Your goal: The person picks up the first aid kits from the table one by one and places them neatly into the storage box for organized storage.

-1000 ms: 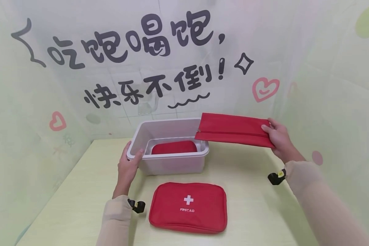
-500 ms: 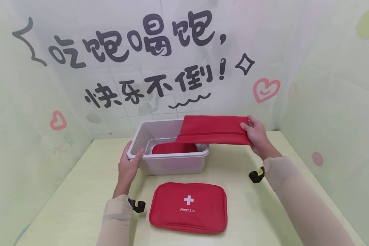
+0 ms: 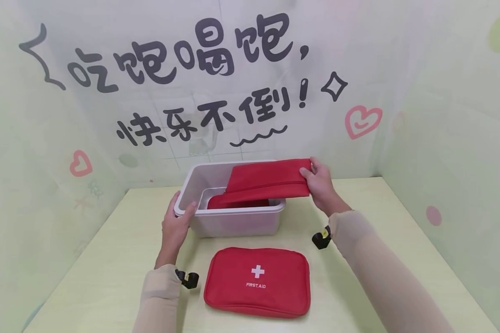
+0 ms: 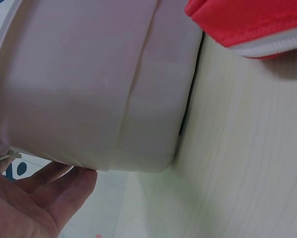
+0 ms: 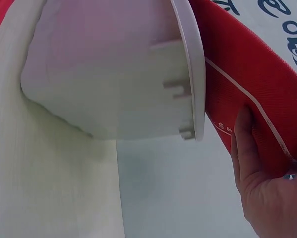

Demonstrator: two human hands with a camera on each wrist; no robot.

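Observation:
My left hand (image 3: pixel 176 226) grips the left end of a pale plastic bin (image 3: pixel 233 224), thumb over the rim and fingers against its outer end wall. With my right hand (image 3: pixel 322 187) I pinch the right end of a flat red zippered pouch (image 3: pixel 271 178). This pouch slants down to the left, its far end inside the bin and its right end beyond the right rim. Another red item (image 3: pixel 216 201) lies in the bin, partly covered by the pouch. In the right wrist view, my fingers lie along the underside of the pouch (image 5: pixel 267 99).
In front of the bin a red first aid bag (image 3: pixel 256 289) with a white cross lies flat on the light wooden table (image 3: pixel 108 259). Printed curtain-like walls (image 3: pixel 441 138) close in the back and both sides.
My right hand has carried the red pouch leftward from beside the bin to over it, and its left end has dipped inside. The left hand keeps its hold on the bin.

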